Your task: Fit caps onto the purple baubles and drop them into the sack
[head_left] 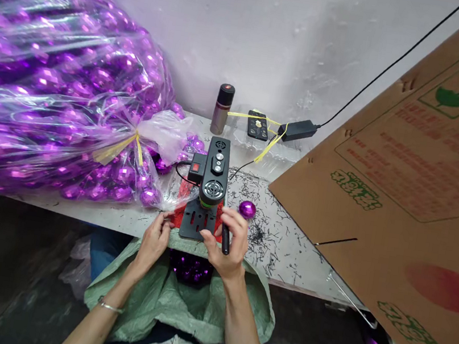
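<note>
A small black benchtop machine [214, 172] stands at the table's front edge on a black base plate [197, 222] over a red pad. My right hand [228, 241] is closed round the machine's black lever handle [225, 241] just in front of it. My left hand [156, 237] sits at the plate's left edge with fingers curled; what they pinch is hidden. One purple faceted bauble [247, 209] lies on the table right of the machine. More purple baubles [190, 267] fill a green woven sack [158, 299] in my lap.
A huge clear plastic bag of purple baubles [52, 88] covers the table's left. A flattened cardboard box [417, 183] leans at the right. A grey bottle [222, 109], remote [257, 125] and power adapter [299, 130] sit by the wall. Black shavings [272, 230] litter the tabletop.
</note>
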Demonstrator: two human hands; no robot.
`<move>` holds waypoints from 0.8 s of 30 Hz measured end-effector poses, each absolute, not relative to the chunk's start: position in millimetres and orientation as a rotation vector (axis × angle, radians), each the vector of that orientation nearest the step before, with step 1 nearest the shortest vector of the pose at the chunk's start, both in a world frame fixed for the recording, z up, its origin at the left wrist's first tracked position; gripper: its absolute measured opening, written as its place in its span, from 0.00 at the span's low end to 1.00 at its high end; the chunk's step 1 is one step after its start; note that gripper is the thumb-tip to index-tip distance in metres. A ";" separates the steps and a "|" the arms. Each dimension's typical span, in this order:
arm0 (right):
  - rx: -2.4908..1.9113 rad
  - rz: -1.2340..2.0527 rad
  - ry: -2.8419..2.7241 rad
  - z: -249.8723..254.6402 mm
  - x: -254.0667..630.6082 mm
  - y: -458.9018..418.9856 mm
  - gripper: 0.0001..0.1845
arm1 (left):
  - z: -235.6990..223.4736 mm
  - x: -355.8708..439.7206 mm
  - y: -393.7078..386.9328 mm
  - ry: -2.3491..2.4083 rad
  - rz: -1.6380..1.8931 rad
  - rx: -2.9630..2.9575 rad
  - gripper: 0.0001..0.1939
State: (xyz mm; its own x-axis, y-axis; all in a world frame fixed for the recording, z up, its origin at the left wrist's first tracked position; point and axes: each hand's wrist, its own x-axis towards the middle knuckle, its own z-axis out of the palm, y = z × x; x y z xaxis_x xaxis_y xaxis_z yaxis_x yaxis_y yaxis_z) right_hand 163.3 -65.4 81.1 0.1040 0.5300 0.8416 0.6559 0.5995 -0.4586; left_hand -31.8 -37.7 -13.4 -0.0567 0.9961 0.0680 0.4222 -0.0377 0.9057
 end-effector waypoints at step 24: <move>-0.972 1.471 -0.514 32.6 177.9 -103.9 0.29 | 27.8 5.9 -87.2 1.073 1.156 1.606 0.24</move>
State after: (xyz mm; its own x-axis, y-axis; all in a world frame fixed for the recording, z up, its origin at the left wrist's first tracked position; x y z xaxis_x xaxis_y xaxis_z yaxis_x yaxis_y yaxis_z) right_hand 177.9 -103.9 32.6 0.0907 0.9600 -0.2650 -0.5859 -0.1638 -0.7937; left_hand 5.9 -87.2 27.8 0.2006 0.9531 0.2264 0.1547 -0.2591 0.9534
